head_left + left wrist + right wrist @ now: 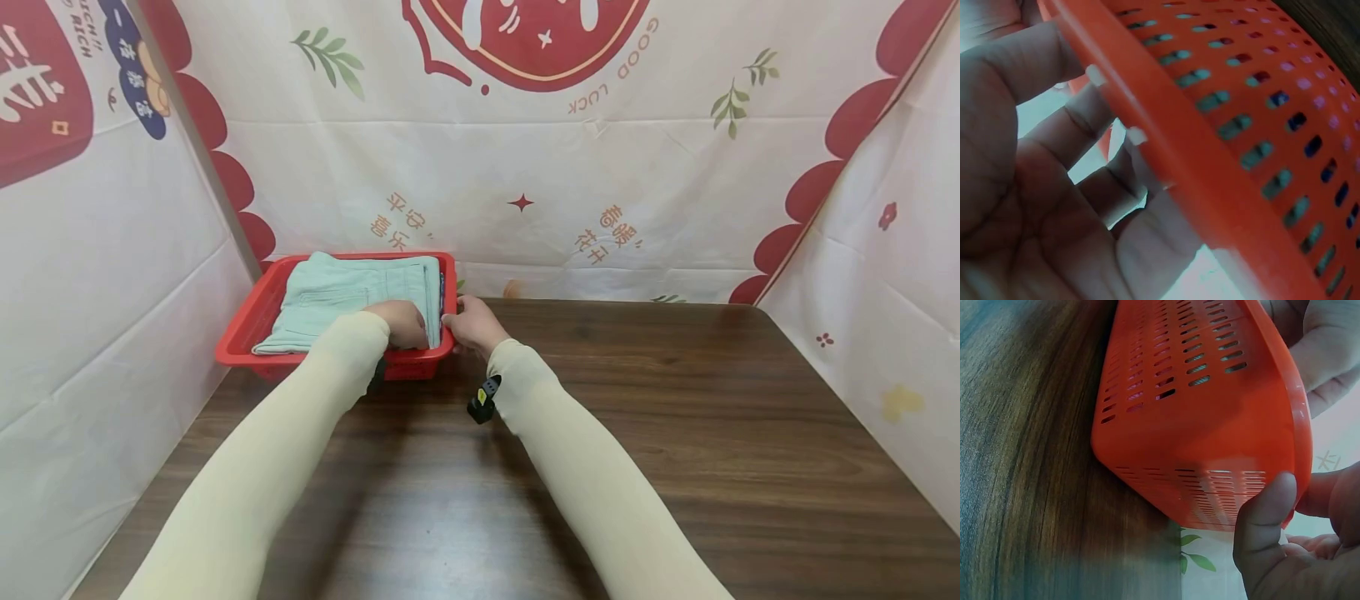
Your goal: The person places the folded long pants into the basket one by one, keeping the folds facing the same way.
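A red plastic basket (247,333) with slotted walls stands on the table at the far left. In it lies a folded pale-blue garment (337,287) with pocket-like seams. My left hand (405,323) reaches over the basket's near rim, at the garment's right end. In the left wrist view its bent fingers (1075,119) pass behind the rim, which hides the fingertips. My right hand (476,325) holds the basket's right rim near the corner. In the right wrist view the right thumb (1266,515) presses the outer wall, with fingers across the rim.
Something dark blue (442,287) shows at the basket's right end; blue and pink patches also show through the slots. The brown wooden table (675,417) extends to the right. White printed cloth (525,158) hangs behind the basket and along both sides.
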